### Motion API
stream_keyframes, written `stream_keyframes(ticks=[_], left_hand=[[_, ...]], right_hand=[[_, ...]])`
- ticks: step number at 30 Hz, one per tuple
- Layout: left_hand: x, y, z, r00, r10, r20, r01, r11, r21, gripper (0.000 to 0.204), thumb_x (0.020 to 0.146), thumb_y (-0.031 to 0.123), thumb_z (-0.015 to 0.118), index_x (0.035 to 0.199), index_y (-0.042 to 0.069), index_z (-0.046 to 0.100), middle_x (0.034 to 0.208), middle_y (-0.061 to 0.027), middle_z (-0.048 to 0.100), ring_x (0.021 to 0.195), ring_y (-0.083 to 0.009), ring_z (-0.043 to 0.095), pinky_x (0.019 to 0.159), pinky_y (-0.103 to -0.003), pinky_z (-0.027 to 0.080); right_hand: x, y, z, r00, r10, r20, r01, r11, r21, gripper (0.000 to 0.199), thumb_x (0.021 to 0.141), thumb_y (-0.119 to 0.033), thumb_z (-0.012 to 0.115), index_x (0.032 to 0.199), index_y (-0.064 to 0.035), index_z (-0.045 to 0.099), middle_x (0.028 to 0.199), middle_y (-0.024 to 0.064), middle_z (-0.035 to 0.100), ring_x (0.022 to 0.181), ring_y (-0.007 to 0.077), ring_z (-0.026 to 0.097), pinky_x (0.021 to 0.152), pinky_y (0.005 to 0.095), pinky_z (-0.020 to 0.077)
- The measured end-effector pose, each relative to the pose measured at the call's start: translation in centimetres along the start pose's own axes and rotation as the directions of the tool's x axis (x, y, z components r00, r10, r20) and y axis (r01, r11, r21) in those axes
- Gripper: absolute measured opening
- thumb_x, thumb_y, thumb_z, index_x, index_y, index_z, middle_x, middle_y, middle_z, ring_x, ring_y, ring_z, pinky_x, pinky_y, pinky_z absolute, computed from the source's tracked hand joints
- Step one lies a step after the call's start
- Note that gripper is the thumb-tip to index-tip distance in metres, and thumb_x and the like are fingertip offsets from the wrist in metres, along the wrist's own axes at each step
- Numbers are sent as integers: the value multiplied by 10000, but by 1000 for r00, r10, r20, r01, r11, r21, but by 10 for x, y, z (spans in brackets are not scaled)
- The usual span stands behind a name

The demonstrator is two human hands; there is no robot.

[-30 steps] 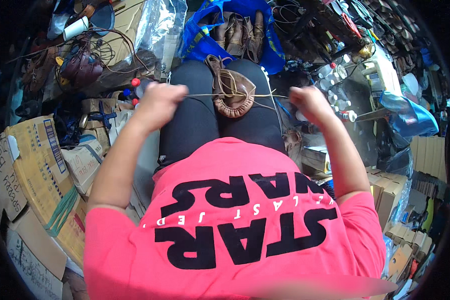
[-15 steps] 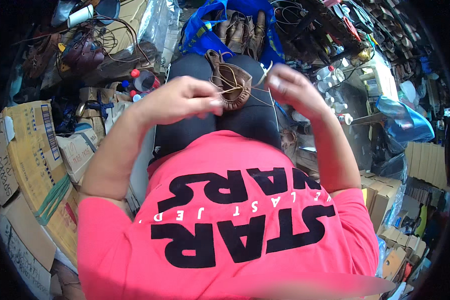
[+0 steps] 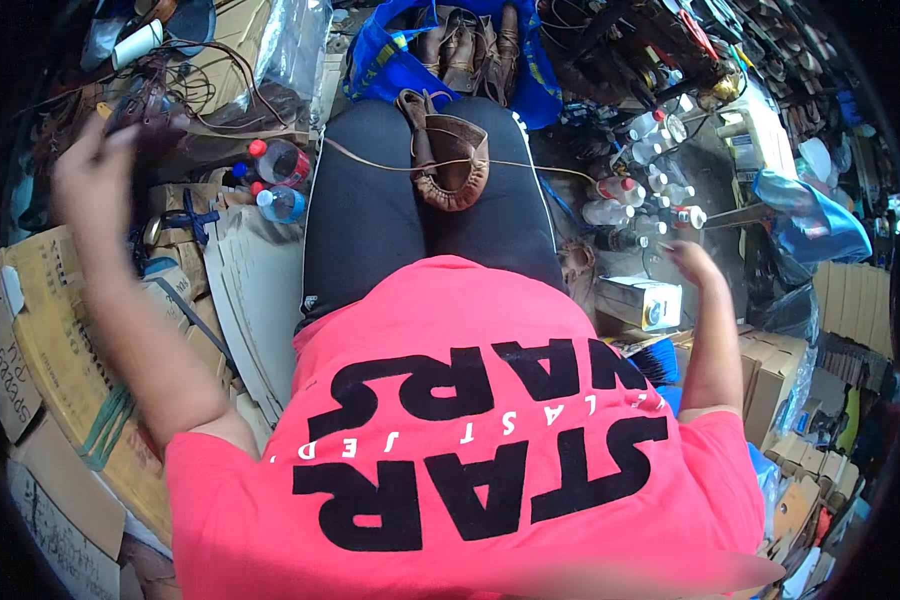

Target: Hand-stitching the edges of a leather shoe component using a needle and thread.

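On my lap rests a brown leather shoe upper (image 3: 452,185), its gathered, puckered edge toward me. A light tan thread (image 3: 540,167) passes through it and runs out to both sides. Far out on the left, my left hand (image 3: 95,175) is raised and blurred, its fingers drawn together in line with the thread's left length. My right hand (image 3: 692,262) is out to the right beside the bottles, fingers curled closed toward the thread's other length. The thread's last stretch toward each hand is too thin to follow.
Beyond my knees a blue bag (image 3: 380,60) holds several brown leather shoe pieces (image 3: 460,60). Bottles (image 3: 282,162) stand on the left, and several clear bottles (image 3: 615,212) on the right. Cardboard boxes (image 3: 80,330) flank my left arm; a small white box (image 3: 642,300) lies near my right hand.
Both hands have moved from beside the shoe upper far outward, left and right. The looped thread over the upper is now drawn out nearly straight to both sides.
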State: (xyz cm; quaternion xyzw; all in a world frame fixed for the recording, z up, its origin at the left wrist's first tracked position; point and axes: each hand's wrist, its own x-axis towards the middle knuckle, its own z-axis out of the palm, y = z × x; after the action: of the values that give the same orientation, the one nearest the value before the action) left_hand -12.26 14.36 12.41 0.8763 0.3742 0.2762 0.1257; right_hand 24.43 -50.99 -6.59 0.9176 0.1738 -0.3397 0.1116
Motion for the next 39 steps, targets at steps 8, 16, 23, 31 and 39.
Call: stream_keyframes(ticks=[8,16,23,31,39], left_hand=[[-70,149,184,518,754,403,-359,620,-698,204,809,124,662,998,51,679,1043,-106,643,992,-255,614,878,-339,473],[-55,157,201,321,664,675,-22,718,-696,169,796,147,694,919,32,684,909,-62,600,902,-179,576,819,-299,455],[-61,152,211,291,628,721,245,680,-691,181,802,134,701,932,9,683,941,-40,615,904,-130,582,832,-267,458],[-69,149,220,219,592,775,484,624,-614,210,806,114,691,981,-2,680,891,-31,661,835,-97,606,821,-245,476],[-65,147,215,127,663,738,385,653,-652,273,829,121,659,1075,5,682,1013,-72,636,961,-144,591,896,-282,450]], right_hand=[[-44,-273,-87,731,-479,-486,672,382,634,175,811,-2,669,986,-7,687,830,22,648,736,88,606,681,229,502],[-33,-286,-99,670,-583,-460,712,327,622,143,760,3,715,894,-45,720,816,35,675,773,91,631,720,240,519],[-28,-282,-93,621,-629,-467,764,353,540,126,763,27,708,868,-43,711,845,18,616,834,115,609,772,245,507],[-30,-288,-80,540,-667,-514,830,317,459,131,745,-53,752,868,-93,727,802,2,614,783,96,585,710,238,481],[-49,-293,-52,572,-505,-646,821,344,457,131,756,-48,742,875,-99,722,812,12,605,742,98,592,662,240,478]])
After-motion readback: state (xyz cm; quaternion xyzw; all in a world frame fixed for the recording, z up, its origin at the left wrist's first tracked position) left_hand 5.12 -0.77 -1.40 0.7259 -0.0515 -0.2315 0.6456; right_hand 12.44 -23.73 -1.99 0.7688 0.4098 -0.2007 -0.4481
